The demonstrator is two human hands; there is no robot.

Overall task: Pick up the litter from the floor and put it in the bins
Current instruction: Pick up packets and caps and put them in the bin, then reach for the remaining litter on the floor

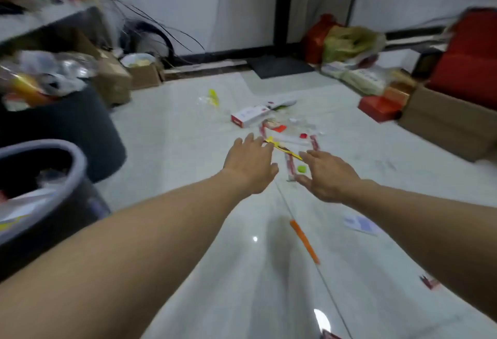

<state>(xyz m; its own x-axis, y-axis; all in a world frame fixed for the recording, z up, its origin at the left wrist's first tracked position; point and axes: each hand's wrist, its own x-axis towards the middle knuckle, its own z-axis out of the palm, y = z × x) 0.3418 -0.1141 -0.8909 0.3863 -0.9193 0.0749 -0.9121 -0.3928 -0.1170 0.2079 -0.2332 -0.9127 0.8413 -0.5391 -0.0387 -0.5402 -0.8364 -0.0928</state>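
Forearms (121, 244) reach forward. Left hand (250, 165) and right hand (329, 176) are spread wide and empty, flanking the yellow wrapper (282, 148) on the floor (188, 129). Recommended: pinch the wrapper flat, then carry it to the bins (78, 155) on the left.

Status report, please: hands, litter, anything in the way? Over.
Left hand and right hand open, reaching over the floor litter. Yellow wrapper between them, contact unclear. Grey-rimmed bin at left; path unobstructed.

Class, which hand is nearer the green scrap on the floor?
Right. The right hand is just right of the green scrap; the left hand is farther, on its left.
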